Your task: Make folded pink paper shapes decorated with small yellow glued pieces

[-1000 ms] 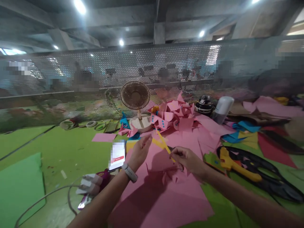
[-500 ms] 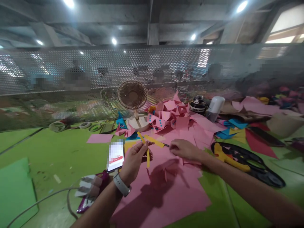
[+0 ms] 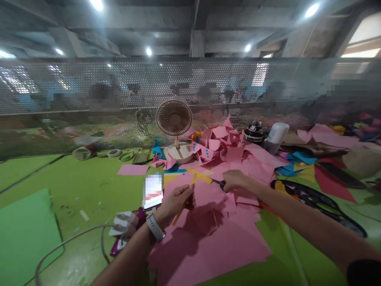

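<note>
My left hand [image 3: 177, 200], with a grey watch band on its wrist, pinches a thin yellow paper strip [image 3: 177, 217] that hangs below its fingers. Another yellow strip [image 3: 204, 177] lies between my two hands, its right end at the scissors. Dark-handled scissors [image 3: 219, 183] are in my right hand [image 3: 236, 180], pointing left; the blades are small and hard to make out. Beneath the hands is a folded pink paper piece [image 3: 208, 222] on a large pink sheet [image 3: 226, 250].
Behind the hands stand a small fan [image 3: 174, 119] and a heap of folded pink paper [image 3: 218, 139]. A lit phone [image 3: 153, 190] and a white plug adapter [image 3: 125, 223] with cable lie left. To the right are a black tray [image 3: 324, 202] and a translucent bottle [image 3: 276, 137].
The view has swung slightly left. The scissors now show more clearly in my right hand, by the end of the yellow strip. The strip below my left hand has tilted.
</note>
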`<move>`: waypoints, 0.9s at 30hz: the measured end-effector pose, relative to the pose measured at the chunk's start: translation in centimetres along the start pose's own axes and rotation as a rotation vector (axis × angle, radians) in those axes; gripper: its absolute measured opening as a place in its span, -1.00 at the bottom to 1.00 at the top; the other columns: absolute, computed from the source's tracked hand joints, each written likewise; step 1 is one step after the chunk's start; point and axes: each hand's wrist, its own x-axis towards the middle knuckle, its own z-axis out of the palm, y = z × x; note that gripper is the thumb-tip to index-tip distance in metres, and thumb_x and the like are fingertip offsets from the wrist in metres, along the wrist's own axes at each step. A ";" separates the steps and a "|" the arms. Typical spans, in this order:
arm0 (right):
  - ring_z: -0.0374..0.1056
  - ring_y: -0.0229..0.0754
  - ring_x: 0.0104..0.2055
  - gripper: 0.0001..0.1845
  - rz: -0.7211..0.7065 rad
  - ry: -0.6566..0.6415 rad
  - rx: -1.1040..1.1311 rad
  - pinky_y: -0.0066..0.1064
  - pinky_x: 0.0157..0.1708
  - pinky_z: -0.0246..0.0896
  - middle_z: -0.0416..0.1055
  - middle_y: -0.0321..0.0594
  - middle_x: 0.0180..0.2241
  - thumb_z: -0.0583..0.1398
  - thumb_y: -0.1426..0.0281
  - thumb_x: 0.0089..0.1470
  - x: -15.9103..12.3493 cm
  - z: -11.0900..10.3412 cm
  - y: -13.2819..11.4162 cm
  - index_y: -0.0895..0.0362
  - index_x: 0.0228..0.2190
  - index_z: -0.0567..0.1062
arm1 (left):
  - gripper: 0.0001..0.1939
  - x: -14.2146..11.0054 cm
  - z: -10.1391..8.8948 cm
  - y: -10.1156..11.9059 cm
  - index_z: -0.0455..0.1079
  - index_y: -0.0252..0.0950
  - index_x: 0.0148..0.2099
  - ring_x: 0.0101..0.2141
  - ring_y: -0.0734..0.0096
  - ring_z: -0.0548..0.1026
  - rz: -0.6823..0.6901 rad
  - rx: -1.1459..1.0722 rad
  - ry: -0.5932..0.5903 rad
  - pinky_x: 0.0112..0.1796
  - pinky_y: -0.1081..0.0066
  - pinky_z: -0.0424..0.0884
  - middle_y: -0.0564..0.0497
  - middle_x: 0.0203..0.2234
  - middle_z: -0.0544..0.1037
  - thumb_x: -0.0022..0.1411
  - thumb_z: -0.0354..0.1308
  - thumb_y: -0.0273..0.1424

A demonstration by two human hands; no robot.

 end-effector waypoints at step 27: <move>0.12 -0.45 -0.66 -0.59 -0.295 -0.121 1.480 -0.56 -0.65 0.07 0.31 -0.38 -0.57 0.27 0.12 -0.19 -6.0 1.8 -3.5 0.18 -0.44 0.34 | -0.63 0.2 -2.2 -1.2 0.36 -0.38 -0.44 -0.52 0.53 0.43 0.044 0.083 0.081 -0.40 0.48 0.34 0.02 -0.56 0.48 0.10 0.11 -0.12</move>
